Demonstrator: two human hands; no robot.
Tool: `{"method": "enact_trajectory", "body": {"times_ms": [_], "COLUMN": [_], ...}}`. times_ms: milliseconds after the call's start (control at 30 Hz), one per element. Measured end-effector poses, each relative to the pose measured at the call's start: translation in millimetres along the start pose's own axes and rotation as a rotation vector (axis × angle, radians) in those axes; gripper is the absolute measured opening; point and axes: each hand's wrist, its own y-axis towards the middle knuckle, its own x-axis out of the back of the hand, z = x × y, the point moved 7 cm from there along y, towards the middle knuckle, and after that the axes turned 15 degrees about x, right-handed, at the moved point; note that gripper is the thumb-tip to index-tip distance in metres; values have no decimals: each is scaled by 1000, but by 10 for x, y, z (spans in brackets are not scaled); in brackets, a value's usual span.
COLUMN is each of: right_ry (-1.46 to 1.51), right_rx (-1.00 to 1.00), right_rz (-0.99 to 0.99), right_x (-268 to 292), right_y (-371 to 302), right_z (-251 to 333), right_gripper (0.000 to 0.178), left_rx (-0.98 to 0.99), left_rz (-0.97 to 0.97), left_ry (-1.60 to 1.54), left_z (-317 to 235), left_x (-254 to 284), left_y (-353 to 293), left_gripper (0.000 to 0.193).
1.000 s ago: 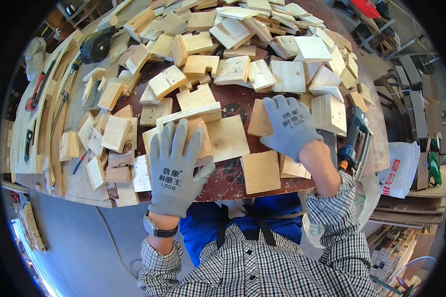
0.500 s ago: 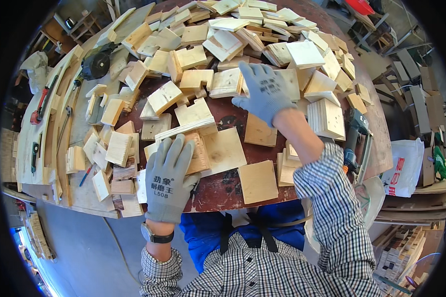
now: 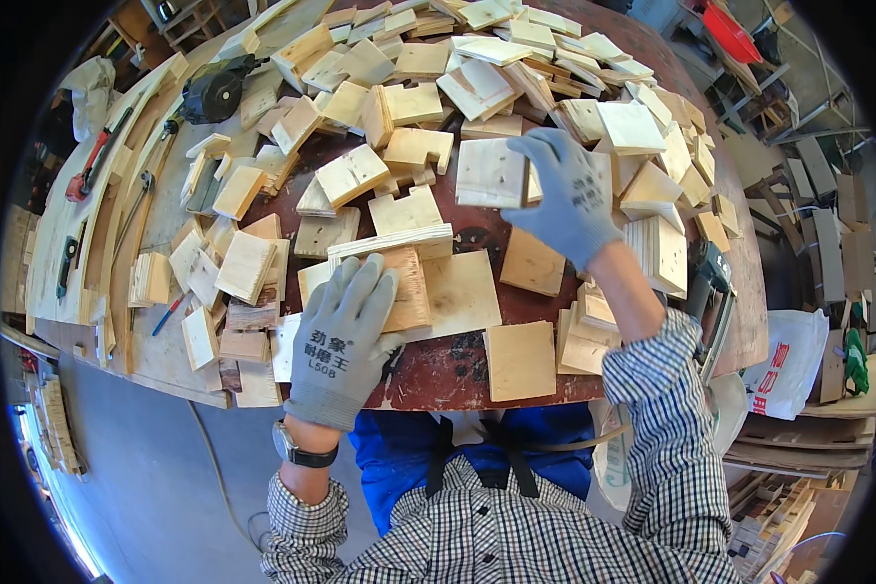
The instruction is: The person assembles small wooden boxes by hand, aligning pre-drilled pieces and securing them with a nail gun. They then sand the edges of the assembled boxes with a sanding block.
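My right hand (image 3: pixel 566 195), in a grey work glove, grips a pale square wooden block (image 3: pixel 492 173) by its right side, raised over the table in front of the pile. My left hand (image 3: pixel 346 326), gloved likewise, rests with thumb and fingers around the left side of a wooden block (image 3: pixel 409 289). Its fingertips reach a narrow wooden strip (image 3: pixel 391 240) behind that block. Beneath lies a flat square board (image 3: pixel 457 302). The palm and thumb side of the left hand are partly hidden. A loose square board (image 3: pixel 520 361) lies by the table's near edge.
A large heap of wooden blocks (image 3: pixel 477 86) covers the far table (image 3: pixel 438 384). More offcuts lie left. A nail gun (image 3: pixel 711 292) rests at the right edge. A black round-bodied tool (image 3: pixel 212 94), red-handled tool (image 3: pixel 92 165) and long strips lie left. A white sack (image 3: pixel 784 360) stands right.
My right hand has closed on a square block from the heap's front and lifted it, moving slightly nearer. My left hand stays on its block. The whole view has shifted a little.
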Motion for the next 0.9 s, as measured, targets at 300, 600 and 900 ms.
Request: {"method": "enact_trajectory", "body": {"times_ms": [300,600,900], "right_ry": [308,433,489], "right_rx": [-49,-64,-112], "right_rz": [-162,-94,56], "right_x": [423,247,-385], "right_y": [-273,-147,-207], "right_z": [454,1094,1496], "right_gripper": [87,80,72], "left_rx": [-29,586,-59], "left_rz": [-175,-696,-395], "left_ry": [-114,-1174,-371], "left_z": [-2,591,-254], "left_x": [109,34,-104], "left_y": [-125,-740,-1352], "left_gripper": [47,43,23]}}
